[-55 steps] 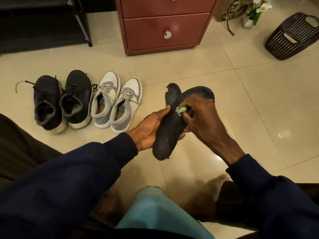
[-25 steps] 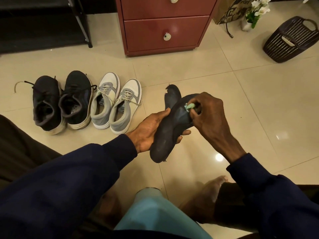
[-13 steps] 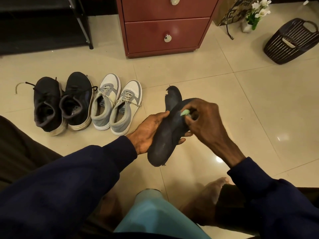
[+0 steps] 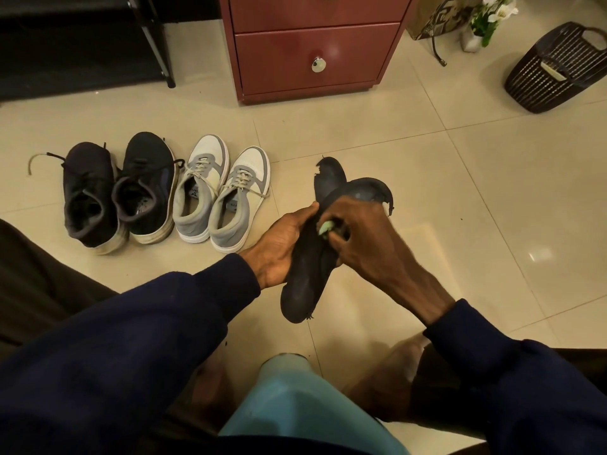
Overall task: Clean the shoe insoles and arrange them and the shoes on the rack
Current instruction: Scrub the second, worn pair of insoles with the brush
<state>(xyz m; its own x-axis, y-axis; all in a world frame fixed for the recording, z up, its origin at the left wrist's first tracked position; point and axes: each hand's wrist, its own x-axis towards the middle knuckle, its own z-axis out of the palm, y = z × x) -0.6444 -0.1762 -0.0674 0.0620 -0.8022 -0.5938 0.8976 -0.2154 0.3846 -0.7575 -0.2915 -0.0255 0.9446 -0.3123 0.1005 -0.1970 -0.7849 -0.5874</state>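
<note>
Head view: the left hand grips a dark insole from its left edge at about mid-length, thumb over the upper face and fingers hidden beneath. The insole's long axis runs from its frayed heel end, low and nearest the person, up and to the right; its toe end curls over beyond the knuckles. The right hand comes across from the right and lies on the upper face, fingers curled and pinching a small pale-green wiping piece against the insole just beside the left thumb. What that piece is made of I cannot tell. A second dark insole shows behind the first; whether it is held too or lies on the floor is unclear.

The stretch nearest the heel lies below the right hand, so a stroke along the axis toward the person looks like the open path, with the left hand as the brace.

To the left, well apart, stand a black pair of shoes and grey-and-white sneakers, heels toward the person. The black rack stands beyond them at upper left, with a red drawer cabinet beside it and a dark basket far right.
</note>
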